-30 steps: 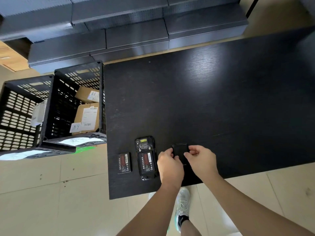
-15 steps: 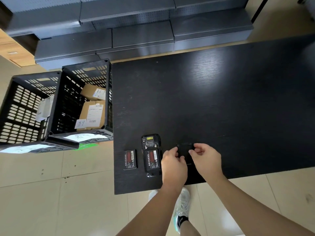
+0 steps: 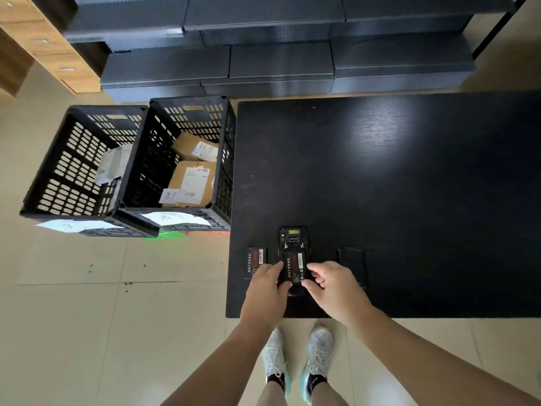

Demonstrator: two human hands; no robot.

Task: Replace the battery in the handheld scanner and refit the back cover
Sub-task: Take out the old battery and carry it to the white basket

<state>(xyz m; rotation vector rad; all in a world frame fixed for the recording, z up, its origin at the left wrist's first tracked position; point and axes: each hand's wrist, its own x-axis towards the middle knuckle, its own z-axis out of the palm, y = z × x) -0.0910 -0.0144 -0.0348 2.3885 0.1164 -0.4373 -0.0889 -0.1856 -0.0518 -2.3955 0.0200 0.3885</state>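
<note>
Both hands pinch the scanner (image 3: 293, 259), its long axis near-to-far; back cover (image 3: 352, 265) lies just right, nearer the right hand (image 3: 333, 288) than the left hand (image 3: 265, 291)

Low in the frame, just left of centre, the black scanner (image 3: 293, 250) lies face down with its back open and a red-labelled battery (image 3: 295, 266) seated inside. A second battery (image 3: 256, 258) lies just left; the dark back cover (image 3: 352, 263) lies flat to its right.
</note>
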